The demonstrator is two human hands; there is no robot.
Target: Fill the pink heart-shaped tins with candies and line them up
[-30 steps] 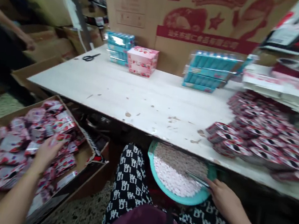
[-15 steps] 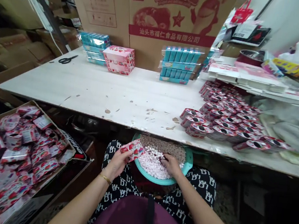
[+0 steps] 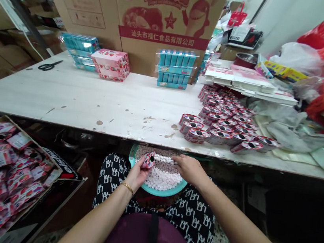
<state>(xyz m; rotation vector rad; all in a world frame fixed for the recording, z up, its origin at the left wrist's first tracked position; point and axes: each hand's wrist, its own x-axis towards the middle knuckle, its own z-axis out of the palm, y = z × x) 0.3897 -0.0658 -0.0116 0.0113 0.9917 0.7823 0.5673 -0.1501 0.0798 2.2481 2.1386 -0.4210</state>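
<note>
My left hand [image 3: 138, 174] is closed round a small pink strawberry-print packet [image 3: 148, 160]. The packet is tilted, its dark round opening facing up and to the right. My right hand [image 3: 187, 168] is over the right side of a turquoise basin [image 3: 133, 155], fingers pinched together. Between those fingertips and the packet runs a narrow row of white pellets [image 3: 163, 159]; whatever carries them is hard to make out. Loose white pellets [image 3: 163, 180] fill the basin, which sits between my knees below the table edge.
On the white table [image 3: 116, 103], many similar packets [image 3: 220, 134] stand upright at right. A carton [image 3: 7, 181] of packets is at lower left. Scissors [image 3: 48, 66], a pink box [image 3: 111, 65] and blue wrapped packs [image 3: 176, 69] lie toward the back, before a large cardboard box [image 3: 99, 9].
My right hand has come up out of the pellets, toward the packet. The packet has turned from its flat face to show its opening. The whole view has shifted to the right.
</note>
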